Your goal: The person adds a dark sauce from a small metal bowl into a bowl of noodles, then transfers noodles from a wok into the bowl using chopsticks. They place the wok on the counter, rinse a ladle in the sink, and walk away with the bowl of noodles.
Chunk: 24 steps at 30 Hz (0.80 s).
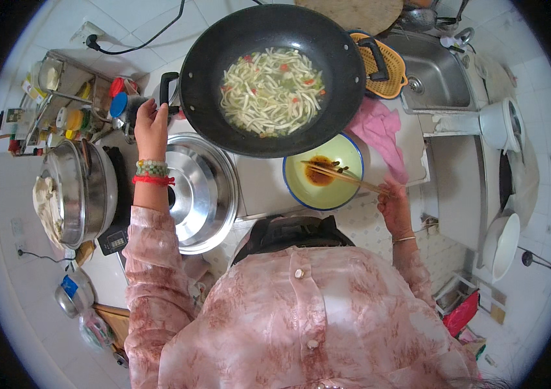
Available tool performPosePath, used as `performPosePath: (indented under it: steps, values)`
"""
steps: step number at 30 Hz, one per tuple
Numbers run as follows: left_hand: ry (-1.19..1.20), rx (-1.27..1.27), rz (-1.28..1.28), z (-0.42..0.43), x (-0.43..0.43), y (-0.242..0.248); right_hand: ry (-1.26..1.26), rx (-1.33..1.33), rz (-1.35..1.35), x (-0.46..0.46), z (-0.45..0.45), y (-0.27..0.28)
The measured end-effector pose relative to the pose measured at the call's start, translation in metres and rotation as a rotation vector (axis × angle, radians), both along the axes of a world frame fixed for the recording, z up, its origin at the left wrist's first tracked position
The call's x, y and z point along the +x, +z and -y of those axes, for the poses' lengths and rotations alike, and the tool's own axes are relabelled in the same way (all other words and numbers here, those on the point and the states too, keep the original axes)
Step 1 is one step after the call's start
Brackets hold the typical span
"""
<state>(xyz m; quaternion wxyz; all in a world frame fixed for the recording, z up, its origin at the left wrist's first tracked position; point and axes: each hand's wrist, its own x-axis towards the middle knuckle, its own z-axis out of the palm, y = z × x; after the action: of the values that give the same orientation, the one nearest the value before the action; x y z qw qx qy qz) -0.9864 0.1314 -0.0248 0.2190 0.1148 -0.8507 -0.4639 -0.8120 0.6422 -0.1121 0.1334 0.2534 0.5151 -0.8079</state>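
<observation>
My left hand is at the side handle of a large black wok, its fingers about the handle's lower end. Pale noodle-like strips in broth, with red and green bits, lie in the wok. My right hand holds a pair of wooden chopsticks, whose tips reach over dark brown sauce in a pale green, blue-rimmed bowl. The bowl stands just below the wok's lower right edge. A pink cloth lies between the wok and my right hand.
A large steel lid lies beside my left forearm. Farther left stand a steel steamer pot and a rack of seasoning jars. A yellow plastic basket sits by the wok's right handle, next to the steel sink. A black cord runs from the wall socket.
</observation>
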Motion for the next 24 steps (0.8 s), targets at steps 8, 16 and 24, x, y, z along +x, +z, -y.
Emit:
performPosePath:
  steps: [8, 16, 24]
  values:
    - [0.039, 0.094, 0.139, 0.002, -0.019, -0.005, -0.009, 0.472, 0.005, -0.026, -0.070, -0.002]
    - [0.015, 0.800, 0.349, 0.013, -0.058, 0.005, 0.140, 0.603, -0.423, -0.235, 0.016, 0.084]
    - [-0.016, 0.822, 0.492, 0.002, -0.073, 0.032, 0.180, 0.392, -0.221, -0.305, 0.030, 0.078]
